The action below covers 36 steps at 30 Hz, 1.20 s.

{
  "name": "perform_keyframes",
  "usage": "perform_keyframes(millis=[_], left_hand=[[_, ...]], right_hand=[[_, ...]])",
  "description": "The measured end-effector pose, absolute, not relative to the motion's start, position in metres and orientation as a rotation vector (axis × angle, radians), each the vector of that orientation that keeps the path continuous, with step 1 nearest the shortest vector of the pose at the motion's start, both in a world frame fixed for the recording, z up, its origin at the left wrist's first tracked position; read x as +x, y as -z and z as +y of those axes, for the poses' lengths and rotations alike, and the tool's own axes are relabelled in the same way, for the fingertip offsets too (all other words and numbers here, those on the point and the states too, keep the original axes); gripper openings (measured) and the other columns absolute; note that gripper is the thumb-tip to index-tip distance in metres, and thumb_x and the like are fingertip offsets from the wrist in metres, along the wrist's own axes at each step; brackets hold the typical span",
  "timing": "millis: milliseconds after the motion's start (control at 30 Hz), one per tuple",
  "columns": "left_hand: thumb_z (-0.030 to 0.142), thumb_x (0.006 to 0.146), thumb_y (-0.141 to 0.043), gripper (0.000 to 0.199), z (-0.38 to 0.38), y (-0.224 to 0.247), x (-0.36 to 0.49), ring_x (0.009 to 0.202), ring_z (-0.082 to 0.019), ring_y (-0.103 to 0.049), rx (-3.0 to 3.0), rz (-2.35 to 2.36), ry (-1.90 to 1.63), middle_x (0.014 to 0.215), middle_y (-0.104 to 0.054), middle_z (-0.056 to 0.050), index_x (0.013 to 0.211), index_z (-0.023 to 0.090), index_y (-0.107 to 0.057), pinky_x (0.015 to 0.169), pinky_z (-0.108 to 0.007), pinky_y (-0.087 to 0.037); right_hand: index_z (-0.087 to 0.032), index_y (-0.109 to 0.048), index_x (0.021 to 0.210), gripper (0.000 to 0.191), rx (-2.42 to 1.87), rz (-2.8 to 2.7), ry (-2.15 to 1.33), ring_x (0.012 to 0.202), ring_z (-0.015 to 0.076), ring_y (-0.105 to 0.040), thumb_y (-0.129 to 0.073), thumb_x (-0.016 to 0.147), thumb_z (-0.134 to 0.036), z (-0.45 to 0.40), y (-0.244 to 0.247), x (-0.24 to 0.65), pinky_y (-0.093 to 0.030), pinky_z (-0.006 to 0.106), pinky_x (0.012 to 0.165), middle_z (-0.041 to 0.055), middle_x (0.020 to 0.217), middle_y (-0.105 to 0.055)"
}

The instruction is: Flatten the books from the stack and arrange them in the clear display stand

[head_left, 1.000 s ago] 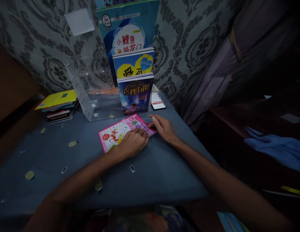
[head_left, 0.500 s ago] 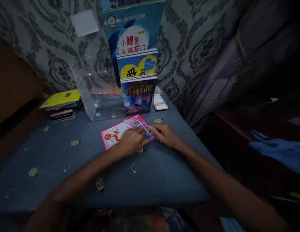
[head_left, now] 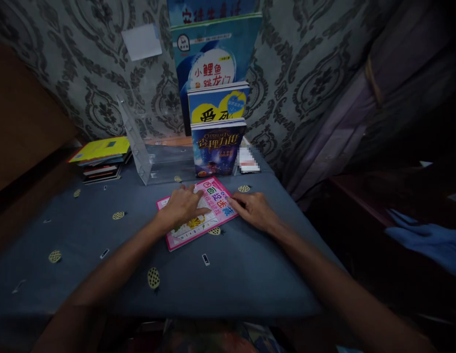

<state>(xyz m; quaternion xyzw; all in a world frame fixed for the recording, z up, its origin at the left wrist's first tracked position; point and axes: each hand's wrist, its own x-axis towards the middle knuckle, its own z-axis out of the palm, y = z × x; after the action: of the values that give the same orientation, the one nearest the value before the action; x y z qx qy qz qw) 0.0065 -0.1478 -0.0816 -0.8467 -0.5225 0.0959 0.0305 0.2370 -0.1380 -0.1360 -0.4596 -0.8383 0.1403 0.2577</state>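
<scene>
Pink booklet (head_left: 222,205) is laid flat on the cloth-covered table (head_left: 235,279), set at a slant, cover up, between both hands and just in front of the clear stand (head_left: 135,147); flat placement presumably lets the cover be reached from both sides. Its left part is covered by the left hand (head_left: 180,206), fingers loosely spread, thumb out, nothing gripped; probably rested there as a light steadying weight. Right edge is touched by the right hand (head_left: 257,211), fingers bent, likely so slipping is checked; whether the edge is pinched cannot be told. Farther back, dark blue book (head_left: 216,152), yellow-and-blue book (head_left: 198,105) and teal book (head_left: 246,41) are stood upright in stepped rows, apparently so each cover top is shown. Book stack (head_left: 103,153) is piled flat left of the stand. Pale card (head_left: 142,42) is seen against the patterned wall (head_left: 290,63), fixing unclear
</scene>
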Motion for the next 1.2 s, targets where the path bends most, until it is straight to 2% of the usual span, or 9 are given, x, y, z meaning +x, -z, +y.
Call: perform_keyframes(millis=[133,300,500,733,900,1000,1100,1200], left_hand=[[0.065,0.098,-0.041,0.060,-0.143,0.082,0.001,0.112,-0.034,-0.061,-2.613,-1.660,-0.306,0.123,-0.062,-0.017,0.135,0.020,-0.055,0.082,-0.040,-0.052],[0.063,0.094,-0.052,0.059,-0.140,0.071,-0.003,0.102,-0.033,-0.066,-2.648,-1.640,-0.404,0.122,-0.063,-0.018,0.131,0.017,-0.058,0.081,-0.040,-0.052],[0.060,0.085,-0.067,0.061,-0.140,0.069,-0.015,0.100,-0.030,-0.067,-2.753,-1.691,-0.495,0.120,-0.066,-0.016,0.126,0.015,-0.058,0.083,-0.036,-0.052],[0.061,0.092,-0.058,0.056,-0.131,0.082,-0.017,0.104,-0.031,-0.067,-2.644,-1.909,-0.372,0.125,-0.062,-0.021,0.119,0.011,-0.062,0.086,-0.038,-0.052],[0.062,0.092,-0.057,0.058,-0.123,0.087,-0.020,0.103,-0.031,-0.068,-2.624,-1.923,-0.253,0.121,-0.065,-0.020,0.122,0.012,-0.060,0.086,-0.040,-0.053],[0.063,0.094,-0.053,0.058,-0.123,0.086,-0.020,0.103,-0.033,-0.068,-2.592,-1.885,-0.281,0.117,-0.066,-0.020,0.121,0.013,-0.062,0.086,-0.043,-0.054],[0.064,0.095,-0.050,0.059,-0.125,0.087,-0.020,0.112,-0.036,-0.062,-2.551,-1.846,-0.285,0.125,-0.061,-0.022,0.121,0.012,-0.062,0.089,-0.045,-0.052],[0.052,0.099,-0.049,0.051,-0.125,0.093,-0.020,0.125,-0.034,-0.052,-2.644,-1.643,-0.245,0.131,-0.056,-0.020,0.130,0.012,-0.058,0.100,-0.045,-0.047]], right_hand=[[-0.018,-0.066,0.074,0.043,-1.273,-2.286,-0.338,0.052,0.0150,-0.053,-0.039,0.098,-0.042,-0.142,0.133,0.237,-0.031,0.028,0.057,0.0030,0.059,-0.063],[-0.019,-0.070,0.080,0.043,-1.342,-2.315,-0.208,0.056,0.0173,-0.058,-0.039,0.099,-0.042,-0.147,0.132,0.239,-0.031,0.029,0.058,0.0054,0.063,-0.069],[-0.018,-0.071,0.088,0.037,-1.397,-2.390,-0.158,0.074,0.0214,-0.068,-0.040,0.099,-0.035,-0.138,0.127,0.235,-0.037,0.029,0.063,0.0094,0.083,-0.077],[-0.018,-0.072,0.103,0.026,-1.330,-2.403,-0.316,0.099,0.0239,-0.071,-0.047,0.096,-0.022,-0.099,0.137,0.211,-0.048,0.031,0.084,0.0106,0.110,-0.076],[-0.018,-0.071,0.109,0.027,-1.216,-2.342,-0.339,0.105,0.0272,-0.069,-0.051,0.091,-0.017,-0.080,0.149,0.203,-0.052,0.041,0.094,0.0112,0.112,-0.076],[-0.016,-0.070,0.113,0.030,-1.128,-2.316,-0.357,0.111,0.0289,-0.067,-0.049,0.092,-0.019,-0.078,0.157,0.206,-0.051,0.046,0.098,0.0145,0.118,-0.074],[-0.015,-0.068,0.116,0.031,-1.106,-2.285,-0.369,0.117,0.0297,-0.064,-0.049,0.092,-0.021,-0.077,0.164,0.209,-0.049,0.049,0.102,0.0156,0.125,-0.071],[-0.016,-0.068,0.119,0.032,-1.095,-2.296,-0.376,0.121,0.0296,-0.062,-0.051,0.093,-0.024,-0.076,0.168,0.210,-0.047,0.050,0.106,0.0143,0.127,-0.070]])
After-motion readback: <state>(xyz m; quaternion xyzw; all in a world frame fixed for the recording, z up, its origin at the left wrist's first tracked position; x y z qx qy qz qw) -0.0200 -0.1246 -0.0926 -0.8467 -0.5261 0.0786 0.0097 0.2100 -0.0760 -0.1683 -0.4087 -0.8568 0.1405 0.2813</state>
